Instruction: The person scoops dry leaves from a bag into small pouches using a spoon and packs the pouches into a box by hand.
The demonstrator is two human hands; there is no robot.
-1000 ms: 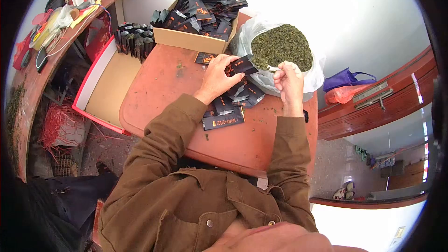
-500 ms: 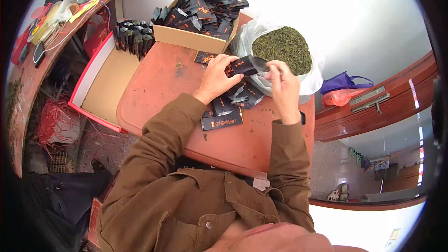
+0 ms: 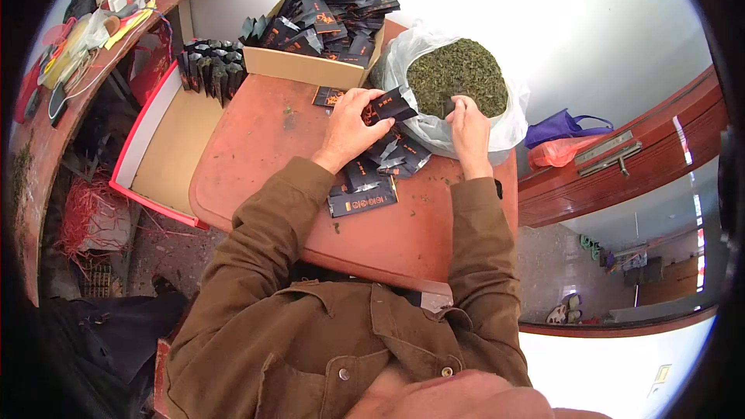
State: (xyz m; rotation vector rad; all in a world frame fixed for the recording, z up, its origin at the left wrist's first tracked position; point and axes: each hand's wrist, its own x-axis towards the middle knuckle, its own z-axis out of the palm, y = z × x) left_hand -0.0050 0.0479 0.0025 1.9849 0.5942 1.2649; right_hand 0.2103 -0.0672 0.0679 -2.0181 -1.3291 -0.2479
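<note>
My left hand (image 3: 353, 126) grips a black tea packet (image 3: 396, 105) with orange lettering, its silvery mouth tilted toward the bag of leaves. At the front edge of the dried tea leaves (image 3: 456, 70), my right hand (image 3: 471, 133) is closed on a small dark scoop (image 3: 449, 107), mostly hidden by the fingers and leaves. A clear plastic bag (image 3: 508, 126) surrounds the heap. Several more black packets (image 3: 363, 200) lie on the table just below my left hand, some overlapping.
Behind my left hand, a cardboard box (image 3: 303, 67) is piled with black packets. A red-rimmed box lid (image 3: 147, 133) at left holds upright packets (image 3: 211, 68) at its far end. These surround the reddish table (image 3: 256, 140). A cluttered bench (image 3: 101, 54) runs along the left.
My right hand has drawn the scoop away from the packet's mouth and down into the tea leaves. My left hand still holds the packet. The whole view has shifted slightly.
</note>
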